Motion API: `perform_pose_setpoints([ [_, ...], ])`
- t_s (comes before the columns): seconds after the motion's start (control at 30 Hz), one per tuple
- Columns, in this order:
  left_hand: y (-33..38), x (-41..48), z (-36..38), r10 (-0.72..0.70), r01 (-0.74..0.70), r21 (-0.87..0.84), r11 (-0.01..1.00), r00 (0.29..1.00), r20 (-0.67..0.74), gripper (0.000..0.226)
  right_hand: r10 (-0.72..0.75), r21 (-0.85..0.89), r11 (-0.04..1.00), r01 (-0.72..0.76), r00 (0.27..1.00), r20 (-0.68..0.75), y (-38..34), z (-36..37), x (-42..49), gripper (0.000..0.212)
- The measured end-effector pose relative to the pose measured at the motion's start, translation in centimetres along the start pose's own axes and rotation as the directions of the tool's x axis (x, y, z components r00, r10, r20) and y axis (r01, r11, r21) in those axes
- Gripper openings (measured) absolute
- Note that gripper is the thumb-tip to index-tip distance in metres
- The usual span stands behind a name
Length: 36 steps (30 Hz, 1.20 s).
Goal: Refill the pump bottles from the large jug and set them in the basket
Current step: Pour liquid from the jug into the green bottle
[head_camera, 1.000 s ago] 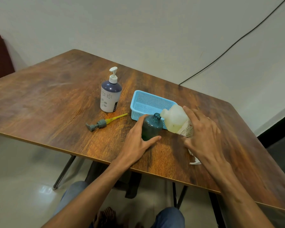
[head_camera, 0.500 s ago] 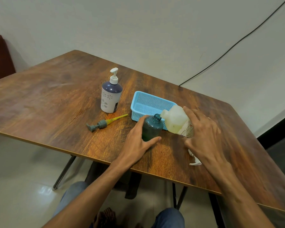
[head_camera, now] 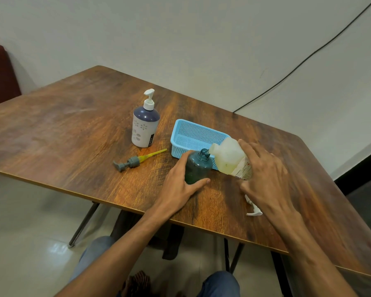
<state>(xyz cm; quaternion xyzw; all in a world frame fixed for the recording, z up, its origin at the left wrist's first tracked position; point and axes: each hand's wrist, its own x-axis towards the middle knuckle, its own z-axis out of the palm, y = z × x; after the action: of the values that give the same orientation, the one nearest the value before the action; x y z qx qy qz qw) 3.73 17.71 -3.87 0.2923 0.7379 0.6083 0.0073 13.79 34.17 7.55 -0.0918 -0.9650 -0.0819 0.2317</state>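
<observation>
Two grips at work near counter (head_camera: 73, 136) front edge. Left grip (head_camera: 180, 185): curled round green bottle (head_camera: 196, 168), upright, uncapped, just in front of basket (head_camera: 193, 133). Right grip (head_camera: 266, 176): clasping jug (head_camera: 229, 157), tilted, spout at bottle mouth. Grey pump (head_camera: 129, 163) lying left of bottle; white bottle (head_camera: 145, 127) upright behind pump.

One word can be read. The white pump bottle (head_camera: 145, 129), approx. mid tabletop toward the far edge, has a thin black strip (head_camera: 151, 140) down its right side w/ white letters running along it: "JOYO". The jug (head_camera: 229, 159), tipped near the tabletop's front edge beside the dark green bottle (head_camera: 197, 168), has a white label (head_camera: 243, 171) w/ red & black print. Those letters are too small & blurry to read, and the right hand (head_camera: 266, 174) hides part of it.
</observation>
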Motion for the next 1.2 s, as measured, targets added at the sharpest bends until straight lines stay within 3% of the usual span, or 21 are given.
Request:
perform_pose_setpoints([
  [1.2,-0.01,0.05,-0.03,0.009,-0.009,-0.021,1.0,1.0,0.001,0.078,0.03,0.006,1.0,-0.03,0.998,0.046,-0.41,-0.46,0.09,0.103],
])
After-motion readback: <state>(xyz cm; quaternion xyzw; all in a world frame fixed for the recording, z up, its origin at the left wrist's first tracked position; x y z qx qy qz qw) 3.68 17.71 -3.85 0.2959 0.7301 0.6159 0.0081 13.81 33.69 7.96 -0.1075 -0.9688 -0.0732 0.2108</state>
